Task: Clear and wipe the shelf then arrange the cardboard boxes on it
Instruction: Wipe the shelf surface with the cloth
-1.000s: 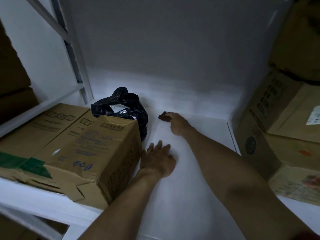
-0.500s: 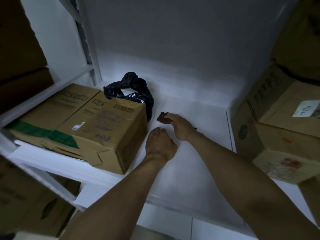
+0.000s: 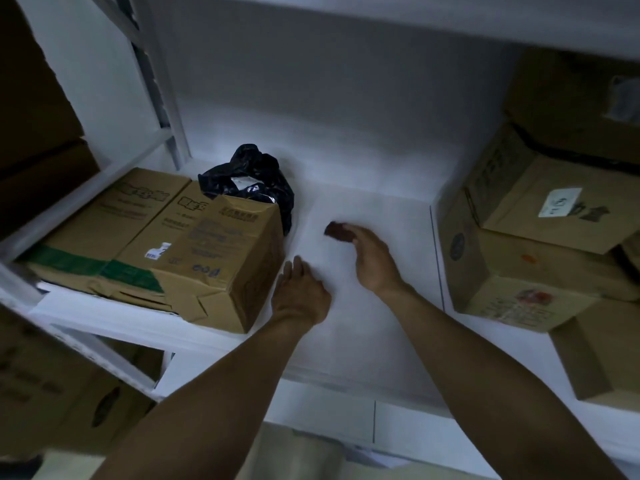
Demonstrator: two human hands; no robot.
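One black plastic bag (image 3: 249,178). Just left of the bag, one taped cardboard box (image 3: 156,244). Well to the bag's right, four stacked cardboard boxes (image 3: 540,202), though the gloom may hide more. Above-left of it, two dark boxes (image 3: 34,91); below-left, one lower box (image 3: 52,393). Right of the bag, one small brown cloth (image 3: 338,232). Two hands: left hand (image 3: 299,296), right hand (image 3: 372,258).

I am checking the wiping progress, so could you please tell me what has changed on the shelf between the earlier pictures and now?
The right hand drew the dark cloth slightly toward the front and away from the black bag. It still holds the cloth. The left hand stays flat on the shelf beside the cardboard box; box and bag have not moved.
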